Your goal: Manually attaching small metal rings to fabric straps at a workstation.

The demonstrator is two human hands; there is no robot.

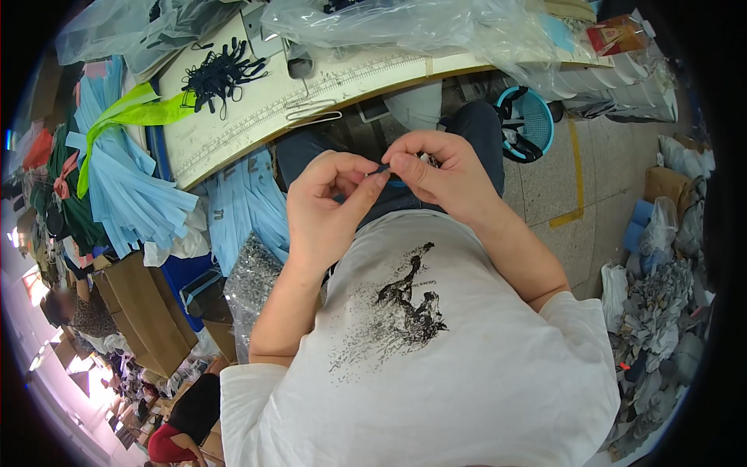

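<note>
My left hand (323, 206) and my right hand (451, 180) meet over my lap, just off the near edge of the worktable. Both pinch a small dark piece (381, 168) between thumb and forefinger. Fingertips cover most of it, so its exact kind is hard to make out. On the white table (257, 128), further left, lies a heap of dark navy cord loops (222, 76) with thicker ends. A bent metal wire (313, 113) rests at the table's front edge, close ahead of my hands.
Clear plastic sheeting (405, 27) covers the table's back. Light blue fabric strips (136, 183) and a neon green strip (117, 117) hang at the left. A blue basket (541, 117) stands right of my knee. Grey scraps (654, 319) pile at far right; people are at lower left.
</note>
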